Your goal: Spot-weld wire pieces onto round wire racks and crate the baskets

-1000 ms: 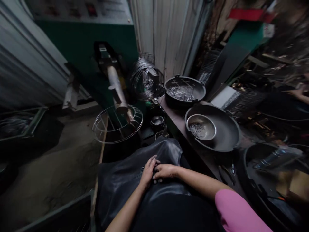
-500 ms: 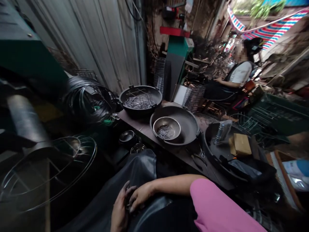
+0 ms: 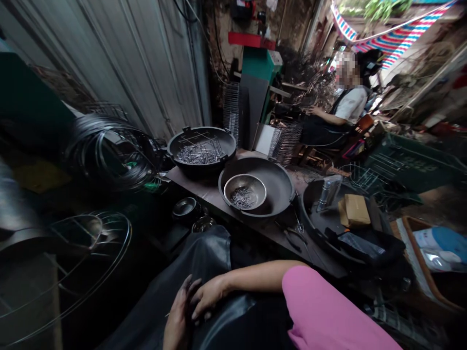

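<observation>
My left hand (image 3: pixel 177 313) is low over my lap, its blackened fingertips pointing up. A thin bright sliver, perhaps wire, shows at its outer side, and whatever lies in the palm is hidden. Against its fingers rests my right hand (image 3: pixel 209 294), bent downward with dark fingertips somewhat apart; I make out nothing in it. A dark shiny apron (image 3: pixel 204 253) covers my knees beneath both hands. Beyond the knees, a metal bowl (image 3: pixel 260 194) with small metal pieces (image 3: pixel 242 197) stands inside a wide black pan (image 3: pixel 280 189).
Another black pan (image 3: pixel 171 150) holds metal pieces and wire frames. Pliers (image 3: pixel 292 238) lie on the bench (image 3: pixel 204 192). At right, a pan (image 3: pixel 308 194) carries a cardboard box (image 3: pixel 353 210). Wire coils (image 3: pixel 95 160) stand left. A co-worker (image 3: pixel 335 116) sits behind.
The view has turned slightly right, so the surroundings shift left. My right fingers have slid down a little beside the left hand, and a thin sliver now shows at the left hand's outer side.
</observation>
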The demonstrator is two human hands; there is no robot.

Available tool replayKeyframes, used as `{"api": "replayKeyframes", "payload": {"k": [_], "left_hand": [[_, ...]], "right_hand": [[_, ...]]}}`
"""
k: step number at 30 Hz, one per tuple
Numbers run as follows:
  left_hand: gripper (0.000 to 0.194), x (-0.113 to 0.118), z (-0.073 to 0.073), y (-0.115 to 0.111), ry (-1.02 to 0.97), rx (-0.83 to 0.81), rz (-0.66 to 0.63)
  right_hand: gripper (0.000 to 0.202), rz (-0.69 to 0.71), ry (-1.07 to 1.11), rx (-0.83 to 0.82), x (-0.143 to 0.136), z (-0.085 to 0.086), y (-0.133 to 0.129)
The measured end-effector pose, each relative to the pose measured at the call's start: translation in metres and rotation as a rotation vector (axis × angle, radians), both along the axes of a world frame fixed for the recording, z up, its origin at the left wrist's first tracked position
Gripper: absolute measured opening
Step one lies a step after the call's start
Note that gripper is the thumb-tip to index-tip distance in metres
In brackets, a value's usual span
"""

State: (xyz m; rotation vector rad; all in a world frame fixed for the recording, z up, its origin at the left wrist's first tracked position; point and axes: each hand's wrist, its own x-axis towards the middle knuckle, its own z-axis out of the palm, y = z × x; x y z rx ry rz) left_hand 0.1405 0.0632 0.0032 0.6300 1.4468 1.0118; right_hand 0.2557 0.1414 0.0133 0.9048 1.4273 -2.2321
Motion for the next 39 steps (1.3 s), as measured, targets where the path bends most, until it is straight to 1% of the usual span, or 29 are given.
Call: {"api": "replayKeyframes", "payload": {"k": [2,4,5,7,10,11,12,14,16,18,20,22,24,25,27,29,31,34,36,39], "left_hand": [[0.051,0.003,-0.001,0.002,0.020,0.030,-0.043],[0.052,0.005,0.002,0.005,-0.016,0.024,-0.012],[0.053,0.005,0.005,0.006,-0.055,0.017,0.035],[0.054,-0.001,0.011,0.009,-0.150,0.025,0.149],[0.054,-0.020,0.017,0.009,-0.225,0.098,0.315],[0.054,-0.028,0.018,0.008,-0.227,0.121,0.366],[0.053,-0.037,0.018,0.006,-0.221,0.136,0.416],[0.050,-0.055,0.020,0.001,-0.202,0.151,0.509],[0.046,-0.075,0.025,-0.005,-0.186,0.145,0.595],[0.038,-0.100,0.032,-0.009,-0.168,0.138,0.694],[0.028,-0.130,0.044,-0.010,-0.125,0.147,0.833],[0.021,-0.162,0.059,-0.008,-0.055,0.166,0.978],[0.020,-0.189,0.077,0.000,0.009,0.165,1.043],[0.022,-0.200,0.086,0.005,0.038,0.149,1.043],[0.025,-0.215,0.103,0.018,0.077,0.096,0.996],[0.031,-0.223,0.117,0.033,0.086,0.031,0.907],[0.037,-0.227,0.126,0.047,0.062,-0.034,0.817],[0.042,-0.232,0.132,0.064,0.013,-0.119,0.760],[0.040,-0.235,0.133,0.072,0.001,-0.148,0.752],[0.036,-0.239,0.132,0.080,-0.013,-0.153,0.725]], "right_hand": [[0.015,0.031,-0.048,0.089,-0.002,-0.002,0.000],[0.014,0.031,-0.062,0.176,-0.001,0.000,0.002],[0.012,0.010,-0.050,0.205,0.001,0.004,0.004],[0.008,-0.077,-0.010,0.246,0.008,0.014,0.011],[0.011,-0.210,0.011,0.356,0.021,0.028,0.031],[0.014,-0.215,0.003,0.424,0.025,0.031,0.039],[0.014,-0.191,-0.023,0.519,0.028,0.032,0.046],[0.012,-0.108,-0.076,0.716,0.031,0.031,0.056],[0.011,-0.047,-0.105,0.833,0.032,0.028,0.060],[0.013,-0.026,-0.108,0.855,0.031,0.026,0.060],[0.013,-0.006,-0.103,0.860,0.030,0.026,0.060],[0.015,-0.030,-0.087,0.824,0.029,0.026,0.061],[0.019,-0.080,-0.068,0.798,0.029,0.025,0.065],[0.020,-0.089,-0.058,0.810,0.029,0.024,0.068],[0.019,-0.044,-0.043,0.897,0.031,0.020,0.072],[0.018,0.034,-0.026,1.002,0.032,0.016,0.074],[0.021,0.069,-0.041,1.071,0.031,0.013,0.074],[0.023,0.059,-0.151,1.140,0.028,0.013,0.071],[0.020,0.050,-0.219,1.179,0.026,0.013,0.070],[0.015,0.040,-0.241,1.212,0.022,0.012,0.071]]}}
